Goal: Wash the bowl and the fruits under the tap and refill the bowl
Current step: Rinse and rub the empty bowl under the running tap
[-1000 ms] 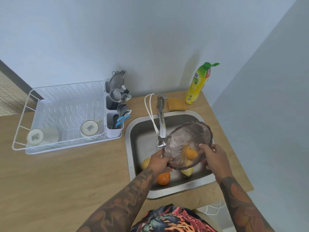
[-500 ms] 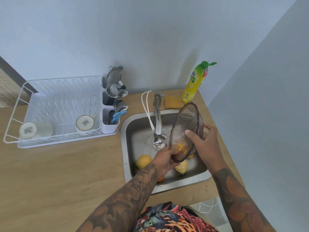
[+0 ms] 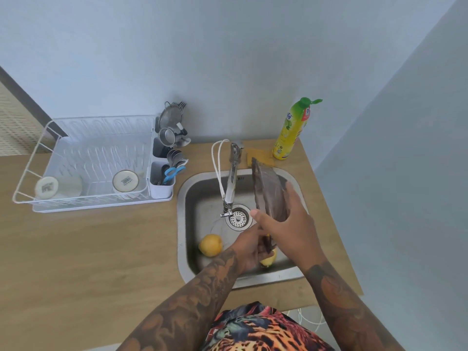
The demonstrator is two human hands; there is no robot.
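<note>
print on the yellow bottle [image 3: 291, 133] and cup bases is unreadable.

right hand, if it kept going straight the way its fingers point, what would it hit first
The right hand already holds the bowl on edge, fingers aimed up and left. Straight on, past the bowl, it would probably meet the tap over the sink, though depth is unclear from this view.
</note>
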